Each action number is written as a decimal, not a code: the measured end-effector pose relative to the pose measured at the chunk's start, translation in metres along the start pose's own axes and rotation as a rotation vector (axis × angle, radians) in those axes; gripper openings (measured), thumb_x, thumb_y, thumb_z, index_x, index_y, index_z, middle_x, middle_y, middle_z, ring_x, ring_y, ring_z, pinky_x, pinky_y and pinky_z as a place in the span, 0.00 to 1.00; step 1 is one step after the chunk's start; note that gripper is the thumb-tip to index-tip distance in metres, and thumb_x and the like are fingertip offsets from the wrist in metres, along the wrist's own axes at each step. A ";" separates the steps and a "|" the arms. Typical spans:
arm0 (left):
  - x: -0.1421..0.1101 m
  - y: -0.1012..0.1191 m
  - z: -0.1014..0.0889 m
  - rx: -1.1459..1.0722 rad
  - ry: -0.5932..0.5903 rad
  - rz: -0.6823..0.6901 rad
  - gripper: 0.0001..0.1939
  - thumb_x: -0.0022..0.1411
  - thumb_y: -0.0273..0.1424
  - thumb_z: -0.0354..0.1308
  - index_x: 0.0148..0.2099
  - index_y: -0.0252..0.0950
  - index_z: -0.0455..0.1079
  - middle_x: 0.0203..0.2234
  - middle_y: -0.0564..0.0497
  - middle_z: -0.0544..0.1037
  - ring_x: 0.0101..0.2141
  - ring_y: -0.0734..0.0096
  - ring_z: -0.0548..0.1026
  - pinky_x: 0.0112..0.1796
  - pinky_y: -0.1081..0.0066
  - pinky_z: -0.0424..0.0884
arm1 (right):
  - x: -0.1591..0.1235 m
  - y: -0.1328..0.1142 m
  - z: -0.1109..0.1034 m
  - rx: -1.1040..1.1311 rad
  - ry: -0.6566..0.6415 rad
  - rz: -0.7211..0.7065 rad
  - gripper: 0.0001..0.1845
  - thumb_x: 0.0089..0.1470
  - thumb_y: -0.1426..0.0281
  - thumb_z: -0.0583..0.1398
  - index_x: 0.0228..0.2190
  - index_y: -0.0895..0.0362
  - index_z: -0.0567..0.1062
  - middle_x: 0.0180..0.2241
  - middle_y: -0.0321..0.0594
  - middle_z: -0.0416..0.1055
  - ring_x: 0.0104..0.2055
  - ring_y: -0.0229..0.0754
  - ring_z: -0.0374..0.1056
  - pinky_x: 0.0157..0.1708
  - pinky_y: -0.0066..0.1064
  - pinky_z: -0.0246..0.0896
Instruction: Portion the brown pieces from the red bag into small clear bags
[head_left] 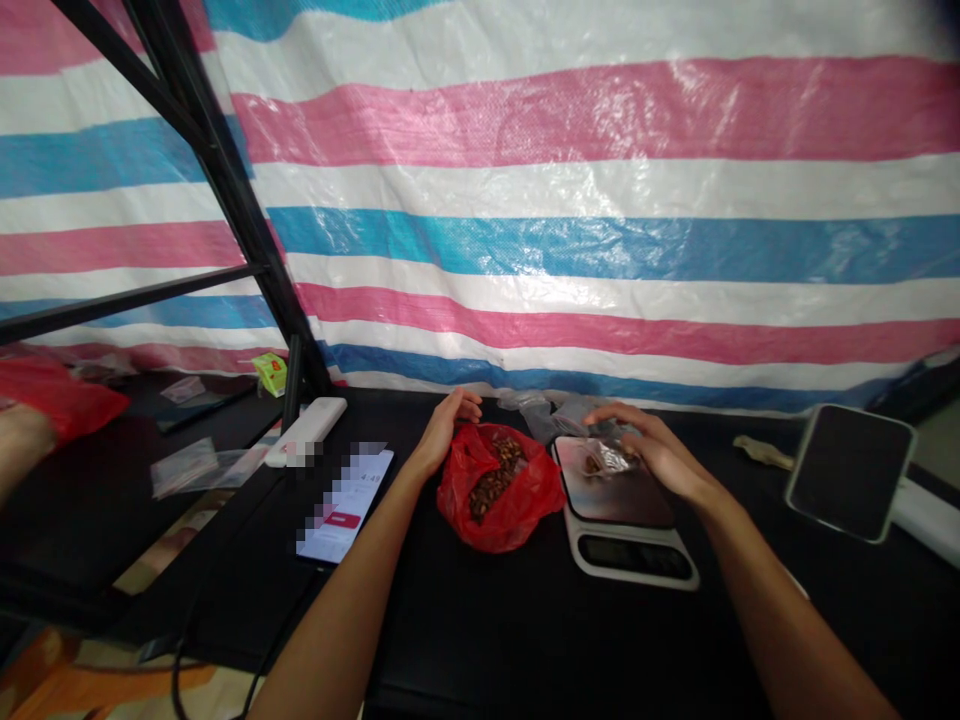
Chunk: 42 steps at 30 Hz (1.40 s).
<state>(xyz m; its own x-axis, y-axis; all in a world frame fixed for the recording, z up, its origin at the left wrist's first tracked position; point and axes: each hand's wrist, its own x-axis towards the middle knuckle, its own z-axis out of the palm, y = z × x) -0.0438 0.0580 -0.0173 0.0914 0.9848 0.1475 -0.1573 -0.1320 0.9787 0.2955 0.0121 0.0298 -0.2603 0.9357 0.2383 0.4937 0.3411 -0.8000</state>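
Under our right grip (pixel 660 450), foil packet (pixel 609 460) on digital scale (pixel 619 565), hold unclear, our left grip (pixel 442 430) released against red plastic bag (pixel 517 510)

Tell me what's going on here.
A person stands at a black table with both hands out. The left hand is at the edge of an open red plastic bag holding brown pieces. The right hand is over a small shiny packet lying on a digital scale. A phone lies lit to the left of the bag.
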 end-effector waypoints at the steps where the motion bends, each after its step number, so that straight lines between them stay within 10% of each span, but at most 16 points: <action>1: 0.000 0.000 0.000 -0.004 -0.001 0.000 0.28 0.65 0.57 0.52 0.41 0.35 0.75 0.32 0.47 0.79 0.33 0.65 0.76 0.38 0.68 0.69 | 0.000 0.001 0.000 0.022 -0.001 0.018 0.24 0.42 0.71 0.55 0.41 0.53 0.81 0.47 0.42 0.78 0.52 0.58 0.71 0.55 0.48 0.61; 9: 0.000 0.000 -0.002 0.006 0.009 -0.001 0.28 0.65 0.57 0.52 0.41 0.35 0.75 0.32 0.48 0.79 0.34 0.65 0.76 0.37 0.68 0.68 | -0.004 0.005 -0.002 0.175 -0.128 0.146 0.26 0.41 0.72 0.56 0.45 0.54 0.79 0.37 0.38 0.81 0.38 0.53 0.76 0.39 0.41 0.66; 19: -0.001 0.000 -0.001 -0.138 0.009 -0.076 0.30 0.60 0.60 0.58 0.41 0.35 0.74 0.33 0.47 0.80 0.38 0.59 0.82 0.39 0.66 0.72 | -0.005 0.008 -0.002 0.290 -0.242 0.190 0.31 0.39 0.72 0.57 0.48 0.52 0.78 0.40 0.38 0.81 0.41 0.52 0.76 0.42 0.39 0.66; 34: -0.001 0.000 -0.002 -0.114 -0.006 -0.066 0.32 0.60 0.62 0.55 0.42 0.35 0.73 0.34 0.47 0.80 0.39 0.58 0.82 0.39 0.67 0.71 | -0.006 0.006 -0.001 0.112 -0.224 0.124 0.33 0.37 0.73 0.58 0.49 0.53 0.80 0.51 0.42 0.78 0.51 0.56 0.74 0.50 0.43 0.68; 42: -0.001 -0.002 -0.001 -0.141 -0.003 -0.057 0.32 0.59 0.61 0.58 0.40 0.34 0.74 0.33 0.47 0.80 0.37 0.60 0.81 0.41 0.65 0.72 | 0.004 -0.011 0.030 -0.069 -0.040 -0.094 0.17 0.57 0.61 0.64 0.47 0.50 0.81 0.48 0.44 0.79 0.49 0.53 0.75 0.50 0.45 0.69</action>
<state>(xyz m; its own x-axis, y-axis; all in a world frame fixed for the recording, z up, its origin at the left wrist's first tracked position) -0.0445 0.0577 -0.0193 0.1070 0.9899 0.0927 -0.2881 -0.0584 0.9558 0.2638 0.0096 0.0234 -0.3401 0.8955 0.2871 0.5215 0.4336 -0.7349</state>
